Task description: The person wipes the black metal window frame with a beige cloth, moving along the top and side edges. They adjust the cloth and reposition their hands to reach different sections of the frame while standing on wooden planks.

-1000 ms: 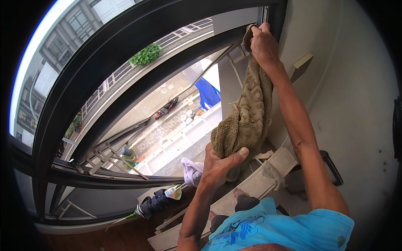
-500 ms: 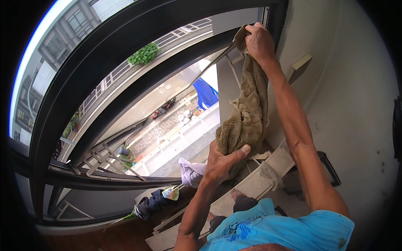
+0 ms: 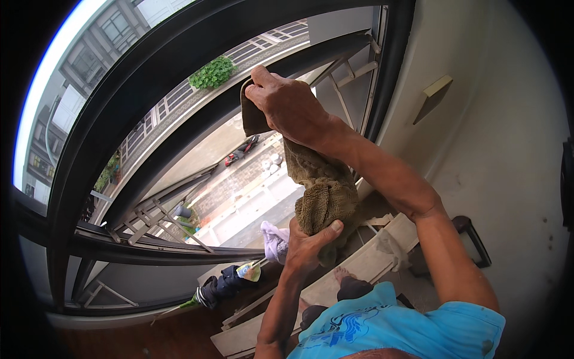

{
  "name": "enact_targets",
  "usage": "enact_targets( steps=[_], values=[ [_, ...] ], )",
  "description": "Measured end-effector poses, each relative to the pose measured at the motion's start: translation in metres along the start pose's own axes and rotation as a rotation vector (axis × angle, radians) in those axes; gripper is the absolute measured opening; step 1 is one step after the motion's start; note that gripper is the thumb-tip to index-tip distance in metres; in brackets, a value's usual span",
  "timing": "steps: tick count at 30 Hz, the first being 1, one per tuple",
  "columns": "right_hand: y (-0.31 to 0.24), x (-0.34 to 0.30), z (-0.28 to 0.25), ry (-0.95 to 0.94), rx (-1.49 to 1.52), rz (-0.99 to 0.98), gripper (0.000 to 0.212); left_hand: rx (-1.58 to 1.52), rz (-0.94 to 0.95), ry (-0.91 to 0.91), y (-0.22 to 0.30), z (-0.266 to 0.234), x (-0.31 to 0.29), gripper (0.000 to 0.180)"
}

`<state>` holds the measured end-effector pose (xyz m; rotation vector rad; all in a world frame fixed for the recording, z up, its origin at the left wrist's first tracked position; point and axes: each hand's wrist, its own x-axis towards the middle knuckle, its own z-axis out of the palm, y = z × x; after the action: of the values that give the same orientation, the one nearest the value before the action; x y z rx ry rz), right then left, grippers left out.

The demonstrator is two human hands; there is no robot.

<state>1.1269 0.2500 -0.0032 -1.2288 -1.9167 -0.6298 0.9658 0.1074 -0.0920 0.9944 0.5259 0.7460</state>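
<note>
Olive-brown terry cloth (image 3: 327,206), centre of the frame: at possible risk of dropping through the apparently open window (image 3: 113,96), given any slackening of both holds. Nearer, at lower centre: left hand (image 3: 306,246) curled round the bunched end, thumb pressing the folds. Farther, at upper centre: right hand (image 3: 290,107) closed, pinching the flat upper end; unclear whether touching the dark crossbar (image 3: 185,133) behind. Farthest: green shrub (image 3: 213,72).

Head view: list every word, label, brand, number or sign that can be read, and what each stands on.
None can be read.
Blue shirt: it bears a dark blue print; any lettering there is too small and blurred to read.
Brown towel: raised pattern, no legible text.
</note>
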Motion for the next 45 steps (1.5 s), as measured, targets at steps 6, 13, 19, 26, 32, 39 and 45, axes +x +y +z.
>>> enact_targets(
  steps=[6, 13, 19, 26, 32, 39, 45],
  values=[
    [0.036, -0.009, -0.026, -0.006, -0.128, 0.016, 0.021, -0.031, 0.088, 0.05, 0.008, -0.003, -0.01, 0.043],
    [0.142, -0.046, -0.06, 0.041, -0.533, 0.419, 0.022, -0.029, 0.018, 0.005, 0.004, 0.0, -0.001, 0.042],
    [0.148, -0.081, -0.072, 0.288, 0.072, 0.705, 0.016, 0.124, 0.085, -0.029, 0.008, 0.001, -0.004, 0.043],
    [0.149, -0.131, -0.043, 0.584, 1.107, 1.087, 0.027, 0.197, 0.269, 0.008, 0.033, 0.006, -0.02, 0.049],
    [0.115, -0.112, -0.059, 0.545, 1.035, 1.043, 0.028, 0.072, 0.269, 0.052, 0.044, 0.006, -0.017, 0.051],
    [0.036, -0.098, -0.072, 0.266, 0.738, 0.88, 0.008, 0.109, 0.265, 0.1, 0.03, 0.015, 0.03, 0.037],
    [-0.02, -0.098, -0.076, 0.175, 0.918, 0.858, 0.013, 0.031, 0.28, 0.18, 0.018, 0.03, 0.052, 0.026]
  ],
)
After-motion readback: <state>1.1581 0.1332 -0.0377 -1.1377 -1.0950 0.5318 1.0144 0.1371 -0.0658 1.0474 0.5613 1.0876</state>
